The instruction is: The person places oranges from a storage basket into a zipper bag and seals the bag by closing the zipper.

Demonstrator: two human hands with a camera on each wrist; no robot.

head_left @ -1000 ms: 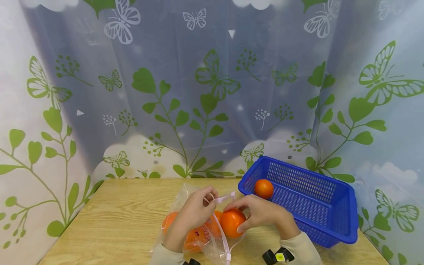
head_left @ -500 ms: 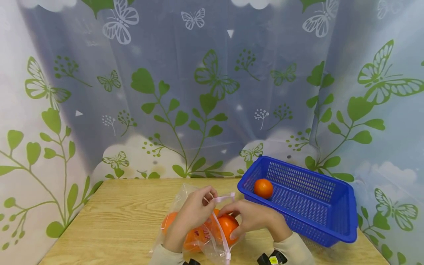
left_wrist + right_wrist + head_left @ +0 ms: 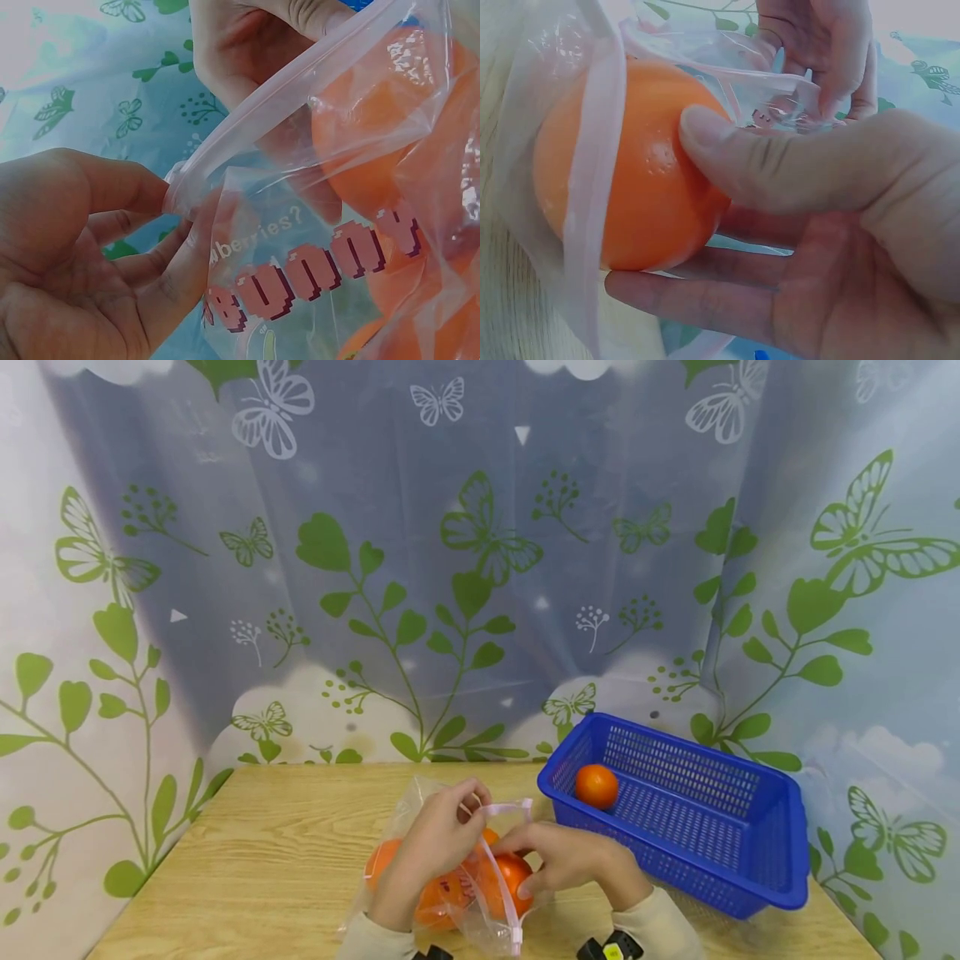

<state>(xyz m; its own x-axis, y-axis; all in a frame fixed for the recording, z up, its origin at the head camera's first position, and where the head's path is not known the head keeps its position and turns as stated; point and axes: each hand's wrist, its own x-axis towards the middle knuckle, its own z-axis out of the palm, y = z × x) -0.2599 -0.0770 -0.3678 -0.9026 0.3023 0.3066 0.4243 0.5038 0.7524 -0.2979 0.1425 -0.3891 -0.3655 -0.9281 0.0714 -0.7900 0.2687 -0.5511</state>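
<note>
A clear zip bag (image 3: 472,906) with a pink slider strip and printed lettering lies on the table, several oranges (image 3: 442,897) inside it. My left hand (image 3: 442,831) pinches the bag's pink edge (image 3: 247,142) between thumb and fingers and keeps the mouth spread. In my right hand (image 3: 573,856) is another orange (image 3: 660,165), thumb on one side and fingers around the other. That orange sits partly within the bag's mouth, the pink strip crossing in front of it. In the left wrist view the right fingers show partly through the film.
At the right stands a blue perforated plastic basket (image 3: 750,893) with one orange (image 3: 597,787) in its near-left corner. The wood-grain table (image 3: 247,860) ends at a curtain (image 3: 420,610) printed with leaves and butterflies.
My right hand has moved left with its orange, from beside the bag's opening to partly inside it. My left hand has stayed on the bag's edge.
</note>
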